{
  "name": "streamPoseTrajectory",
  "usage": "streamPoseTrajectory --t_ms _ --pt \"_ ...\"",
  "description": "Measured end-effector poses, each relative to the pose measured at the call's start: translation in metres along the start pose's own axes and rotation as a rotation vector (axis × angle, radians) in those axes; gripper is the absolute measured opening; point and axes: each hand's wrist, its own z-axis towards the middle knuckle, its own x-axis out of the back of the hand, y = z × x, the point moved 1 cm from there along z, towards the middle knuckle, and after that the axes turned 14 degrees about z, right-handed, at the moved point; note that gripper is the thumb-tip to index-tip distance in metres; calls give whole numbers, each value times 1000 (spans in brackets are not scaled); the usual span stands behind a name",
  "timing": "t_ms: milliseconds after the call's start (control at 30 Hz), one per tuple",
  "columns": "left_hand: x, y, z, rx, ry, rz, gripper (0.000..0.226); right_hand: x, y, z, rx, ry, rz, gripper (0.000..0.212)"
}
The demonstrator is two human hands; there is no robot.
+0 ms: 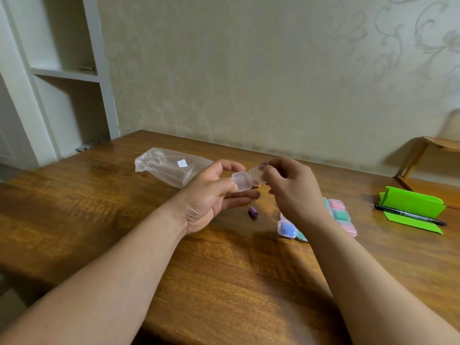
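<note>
A small clear plastic box (241, 180) is held above the wooden table (124, 220), its hinged lid (256, 175) swung open to the right. My left hand (211, 195) pinches the box base between thumb and fingers. My right hand (291, 188) pinches the lid's edge with its fingertips. The box looks empty. A small purple earplug (253, 211) lies on the table just below the hands.
Several small clear boxes (341, 215) with pink, green and blue contents lie grouped under my right wrist. A crumpled clear plastic bag (169, 165) lies behind my left hand. A green folded paper (413, 205) and a black marker (410, 215) sit at the right.
</note>
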Motion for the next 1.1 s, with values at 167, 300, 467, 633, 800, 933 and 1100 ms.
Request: streamPoseTrajectory --t_ms 167,300,467,633,800,933,1100 --pt "-11 -6 -6 92 -226 95 47 6 -4 -2 25 -129 -36 17" --pt "-18 -10 -5 146 -275 123 50 2 -1 -4 35 -218 -29 14" --pt "-13 -5 -1 197 -232 143 58 1 -1 -5 -33 -229 111 16" --pt "-9 -5 -2 179 -178 136 57 -3 -8 -9 -65 -278 182 20" --pt "13 7 4 109 279 -160 48 6 -3 0 3 -38 -63 21" --pt "30 8 7 131 560 -297 55 3 9 1 33 -87 -488 12" --pt "25 5 8 189 539 -306 51 -6 4 -4 -37 -329 -852 20"
